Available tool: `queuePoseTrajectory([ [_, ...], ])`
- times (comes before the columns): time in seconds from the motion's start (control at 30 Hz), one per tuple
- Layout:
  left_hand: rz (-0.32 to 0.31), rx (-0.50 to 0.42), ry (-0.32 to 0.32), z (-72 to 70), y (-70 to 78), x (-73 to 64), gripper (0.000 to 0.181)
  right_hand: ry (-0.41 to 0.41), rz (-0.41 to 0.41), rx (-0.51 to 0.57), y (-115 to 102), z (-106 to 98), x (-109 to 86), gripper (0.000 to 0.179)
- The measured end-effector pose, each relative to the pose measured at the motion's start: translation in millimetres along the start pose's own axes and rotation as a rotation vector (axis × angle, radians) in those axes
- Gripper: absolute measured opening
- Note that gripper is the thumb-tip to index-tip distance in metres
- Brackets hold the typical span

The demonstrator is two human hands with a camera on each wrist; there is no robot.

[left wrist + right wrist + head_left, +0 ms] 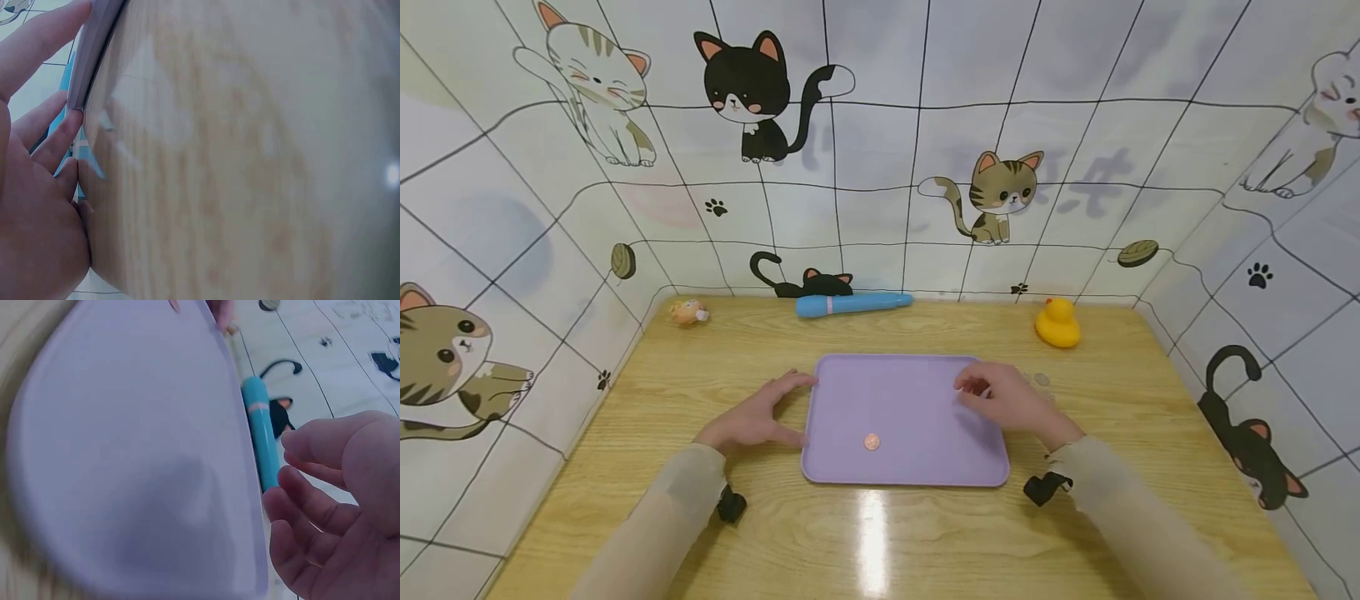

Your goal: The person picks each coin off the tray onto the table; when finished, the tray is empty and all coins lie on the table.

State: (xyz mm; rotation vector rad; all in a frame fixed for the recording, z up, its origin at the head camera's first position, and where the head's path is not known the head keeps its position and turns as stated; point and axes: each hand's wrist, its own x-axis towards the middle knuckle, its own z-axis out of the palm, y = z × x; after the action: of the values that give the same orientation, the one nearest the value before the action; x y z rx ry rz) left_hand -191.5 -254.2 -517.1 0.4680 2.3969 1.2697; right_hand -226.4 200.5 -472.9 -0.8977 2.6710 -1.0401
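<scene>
A lilac tray (917, 392) lies flat on the table, with one copper coin (871, 442) on it towards the front left. My left hand (756, 421) rests at the tray's left edge, thumb and fingers spread apart and the tips at the rim. Over the tray's right side hovers my right hand (1003, 398), its fingers loosely bent. In the right wrist view a gap shows between thumb and fingertips, and no object is visible there. Several silvery coins (1042, 379) lie on the table just right of the tray, partly hidden by the right hand.
A blue pen-shaped tube (853, 305) lies along the back wall. At the back left is a small orange-tan figure (688, 312); a yellow rubber duck (1058, 323) stands at the back right. Cat-printed sheeting (880, 208) encloses the wooden table (760, 533) at the back and sides.
</scene>
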Motion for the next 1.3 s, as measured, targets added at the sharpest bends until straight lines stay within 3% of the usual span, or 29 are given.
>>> queuePoseTrajectory([
  [0.17, 0.000, -0.007, -0.006, 0.0, 5.0, -0.2, 0.095, -0.098, -0.118, -0.008, -20.4, 25.6, 23.1, 0.011],
  [0.5, 0.019, 0.012, -0.005, 0.6, 4.2, 1.5, 0.096, -0.287, -0.232, -0.079, -57.7, 65.1, 46.9, 0.019],
  [0.73, 0.031, 0.015, -0.003, 1.0, 2.9, 1.3, 0.095, -0.351, -0.214, -0.091, -68.6, 80.3, 56.5, 0.026],
  [0.97, 0.032, 0.022, 0.000, 0.4, 1.3, 0.6, 0.094, -0.345, -0.245, -0.174, -70.2, 88.9, 60.3, 0.023],
  [1.3, 0.029, 0.034, -0.001, 0.1, 1.5, 0.8, 0.095, -0.323, -0.273, -0.179, -72.9, 90.6, 61.2, 0.012],
])
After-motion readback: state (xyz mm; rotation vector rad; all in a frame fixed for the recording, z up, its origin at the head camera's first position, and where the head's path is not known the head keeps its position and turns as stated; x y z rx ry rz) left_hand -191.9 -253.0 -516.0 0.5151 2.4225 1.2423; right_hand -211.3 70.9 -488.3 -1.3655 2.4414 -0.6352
